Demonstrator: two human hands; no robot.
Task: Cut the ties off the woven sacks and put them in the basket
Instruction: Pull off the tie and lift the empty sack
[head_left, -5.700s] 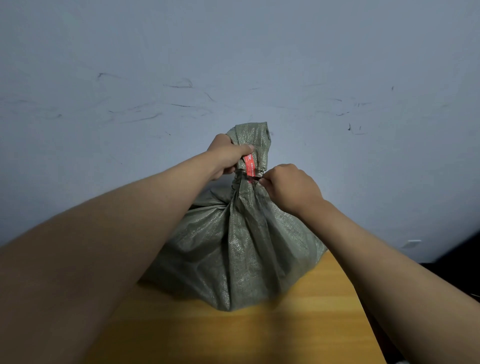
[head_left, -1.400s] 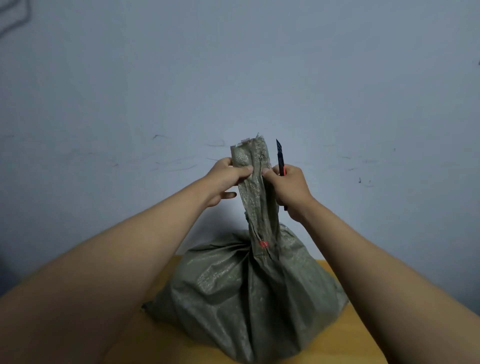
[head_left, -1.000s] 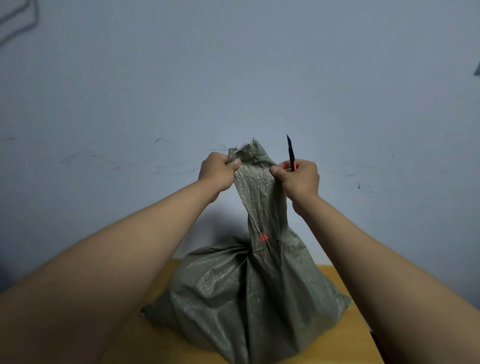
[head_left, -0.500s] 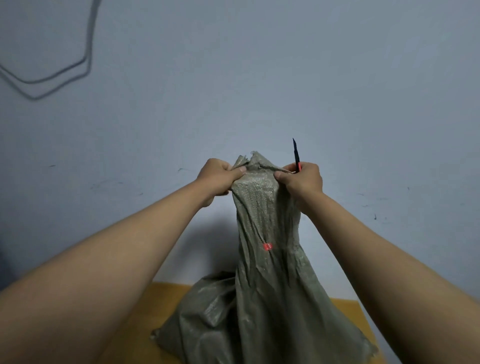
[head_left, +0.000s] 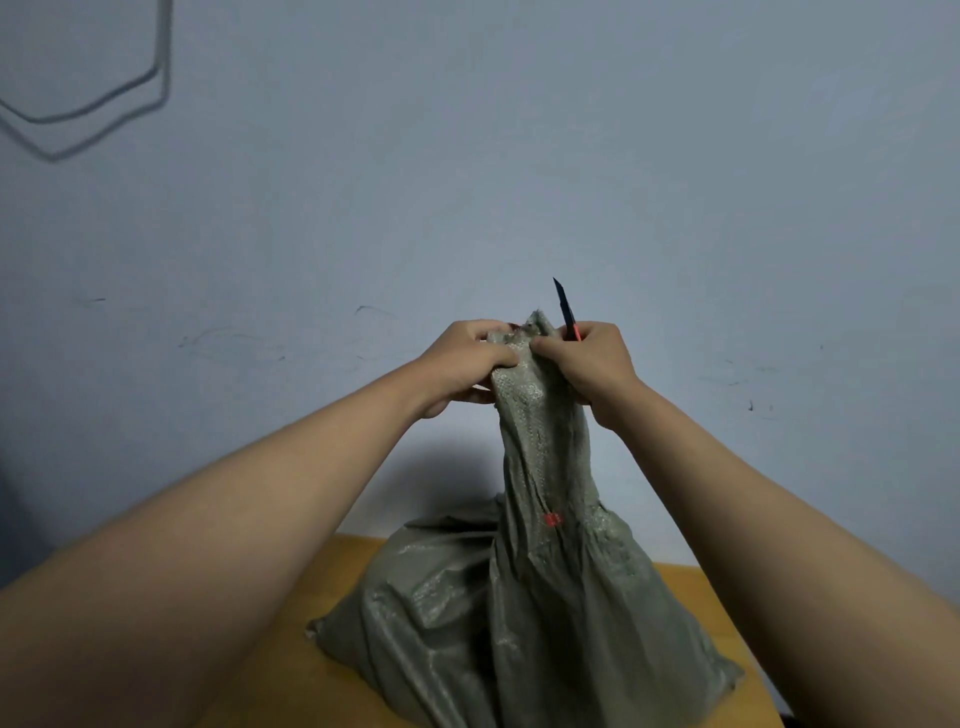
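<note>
At the middle of the head view, the left hand (head_left: 470, 364) and the right hand (head_left: 589, 366) are both clenched on the top edge of a grey-green woven sack (head_left: 524, 597), pinching its mouth from either side and holding the neck stretched upward. The sack's bulging body rests on the wooden table (head_left: 291, 654), close against the pale wall (head_left: 467, 156) on the far side. The right hand also grips a knife (head_left: 565, 307) with a dark blade and a red handle, the blade pointing up and away past the sack's top. A small red tag (head_left: 552, 519) shows lower down the neck, where the fabric gathers; whether a tie is left there I cannot tell, and a spot of red peeks out at the mouth between the two hands. No basket is in sight. Judging by the grip, the step in hand is pulling the mouth open or checking it for ties. To do this well, keep the blade turned away from the left hand's fingers and from the fabric while both hands tug, since a slip would nick the skin or slit the sack. Pull evenly on both sides so the weave does not fray, and keep the body seated on the table so its weight steadies the neck.
</note>
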